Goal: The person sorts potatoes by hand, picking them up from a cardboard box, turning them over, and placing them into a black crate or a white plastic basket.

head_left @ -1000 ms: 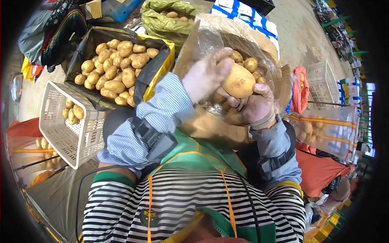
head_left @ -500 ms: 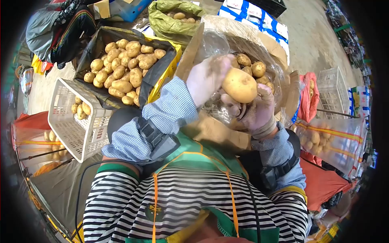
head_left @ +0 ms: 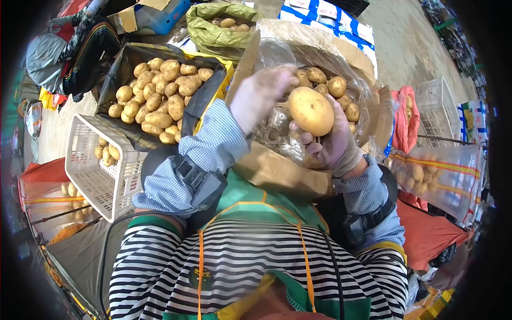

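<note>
A large yellow potato [head_left: 311, 111] rests in my gloved right hand [head_left: 341, 141], with the fingers curled beneath it and the thumb along its side. To its left is my gloved left hand [head_left: 261, 96], raised over the box's left part, its fingers smeared by motion. Both hands are above a cardboard box [head_left: 288, 173] lined with clear plastic film [head_left: 280, 125]. Several smaller potatoes [head_left: 337, 86] lie inside the box, behind and right of the large one.
Left of the box stands a black-lined yellow crate [head_left: 104, 106] full of potatoes. A white basket [head_left: 96, 181] lies tilted beside it, and a green sack [head_left: 205, 34] of potatoes stands behind. A person [head_left: 80, 53] crouches at upper left. Clear bags [head_left: 437, 178] hold potatoes at right.
My left hand has moved left, away from the large potato. My right hand keeps the potato, now with the thumb up its right side. The view has shifted slightly.
</note>
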`<control>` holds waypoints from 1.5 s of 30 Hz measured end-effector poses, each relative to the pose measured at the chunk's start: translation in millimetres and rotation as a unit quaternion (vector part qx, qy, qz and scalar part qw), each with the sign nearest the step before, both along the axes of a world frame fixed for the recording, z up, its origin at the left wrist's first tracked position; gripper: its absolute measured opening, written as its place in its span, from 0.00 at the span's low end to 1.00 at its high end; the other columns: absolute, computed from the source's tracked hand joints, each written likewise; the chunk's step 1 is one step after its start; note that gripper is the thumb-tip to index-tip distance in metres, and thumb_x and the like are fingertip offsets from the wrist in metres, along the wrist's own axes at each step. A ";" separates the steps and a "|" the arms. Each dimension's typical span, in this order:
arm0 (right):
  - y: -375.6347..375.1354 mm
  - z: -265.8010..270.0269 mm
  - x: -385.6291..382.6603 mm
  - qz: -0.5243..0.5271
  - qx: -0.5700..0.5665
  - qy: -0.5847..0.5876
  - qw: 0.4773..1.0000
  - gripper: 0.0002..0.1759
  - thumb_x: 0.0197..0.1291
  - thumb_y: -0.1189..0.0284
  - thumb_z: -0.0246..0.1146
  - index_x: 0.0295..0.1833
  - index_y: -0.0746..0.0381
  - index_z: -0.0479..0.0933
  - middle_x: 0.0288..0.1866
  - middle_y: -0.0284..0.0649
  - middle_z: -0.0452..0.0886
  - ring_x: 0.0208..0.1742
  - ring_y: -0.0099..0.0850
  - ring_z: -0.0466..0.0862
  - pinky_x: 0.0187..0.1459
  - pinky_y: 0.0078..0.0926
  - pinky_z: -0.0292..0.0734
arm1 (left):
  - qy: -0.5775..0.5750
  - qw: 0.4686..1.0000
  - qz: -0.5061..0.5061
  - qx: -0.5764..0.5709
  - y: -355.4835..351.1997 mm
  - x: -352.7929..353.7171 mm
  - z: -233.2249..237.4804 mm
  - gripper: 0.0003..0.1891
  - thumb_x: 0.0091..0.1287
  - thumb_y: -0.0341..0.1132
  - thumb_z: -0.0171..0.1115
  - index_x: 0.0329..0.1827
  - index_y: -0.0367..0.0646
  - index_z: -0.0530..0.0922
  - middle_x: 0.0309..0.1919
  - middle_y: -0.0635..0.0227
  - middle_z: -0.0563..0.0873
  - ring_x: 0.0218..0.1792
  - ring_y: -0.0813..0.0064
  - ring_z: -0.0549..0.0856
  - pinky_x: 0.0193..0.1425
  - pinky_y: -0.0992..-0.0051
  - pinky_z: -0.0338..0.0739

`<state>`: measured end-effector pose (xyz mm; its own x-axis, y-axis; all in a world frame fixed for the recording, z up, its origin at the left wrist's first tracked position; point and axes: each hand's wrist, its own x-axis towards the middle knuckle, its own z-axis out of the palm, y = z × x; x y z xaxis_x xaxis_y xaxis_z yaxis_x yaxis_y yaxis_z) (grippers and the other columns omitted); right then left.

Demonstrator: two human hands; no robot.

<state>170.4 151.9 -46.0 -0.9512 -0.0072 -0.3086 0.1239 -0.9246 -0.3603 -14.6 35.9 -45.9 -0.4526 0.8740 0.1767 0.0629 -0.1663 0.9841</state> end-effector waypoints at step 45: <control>-8.1 -25.7 -17.6 -0.044 0.384 -0.202 0.900 0.30 0.73 0.50 0.53 0.62 0.67 0.73 0.49 0.41 0.84 0.44 0.28 0.86 0.40 0.16 0.79 | -0.638 0.708 0.285 0.104 -121.7 -109.5 -9.2 0.28 0.73 0.52 0.54 0.65 0.39 0.67 0.57 0.52 0.79 0.53 0.56 0.83 0.58 0.58 0.83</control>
<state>152.8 143.8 -71.7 -0.7472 0.4253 -0.5107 0.3265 -0.4344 -0.8395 -124.0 -85.8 -55.1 -0.6280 0.5008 -0.5956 -0.7401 -0.6208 0.2584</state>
